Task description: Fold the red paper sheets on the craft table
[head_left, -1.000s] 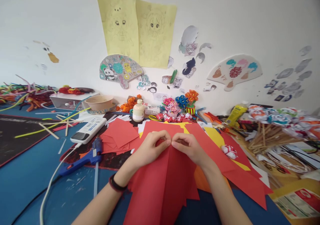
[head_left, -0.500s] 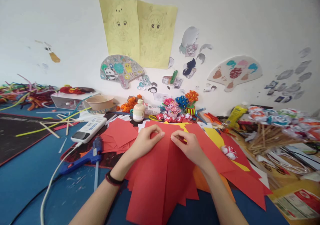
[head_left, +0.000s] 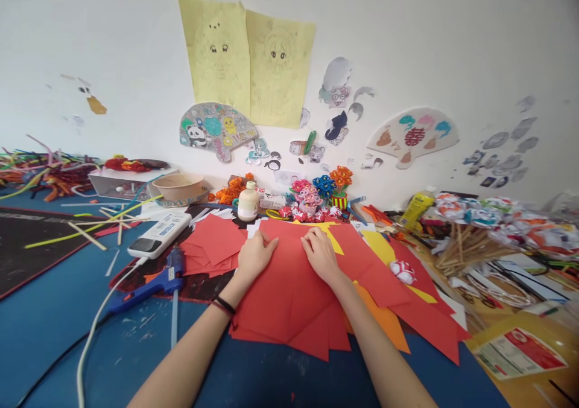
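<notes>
- While both hands rested on paper, the left hand point(head_left: 257, 254) and the right hand point(head_left: 320, 252) stood apart, a strip of bare red showing between them.
- Under and between them lay the large red sheet point(head_left: 275, 299), above other red sheets that fanned out at its near side.
- Its long axis seemed to run from the person's side toward the wall point(head_left: 113, 28), so both hands were at the far end, with most of its length lying on the near side of them, between the forearms.
- The left hand touched the far left part, thumb pointing inward; the right lay palm down at the far right, fingers bent. Neither was clearly nearer the middle.
- Whether any fingertip pinched an edge, I could not tell.
- Yellow paper point(head_left: 333, 238) lay just beyond the right hand; a cream bottle point(head_left: 248, 203) stood upright behind the left, and smaller red sheets point(head_left: 221, 239) lay to its left.
</notes>
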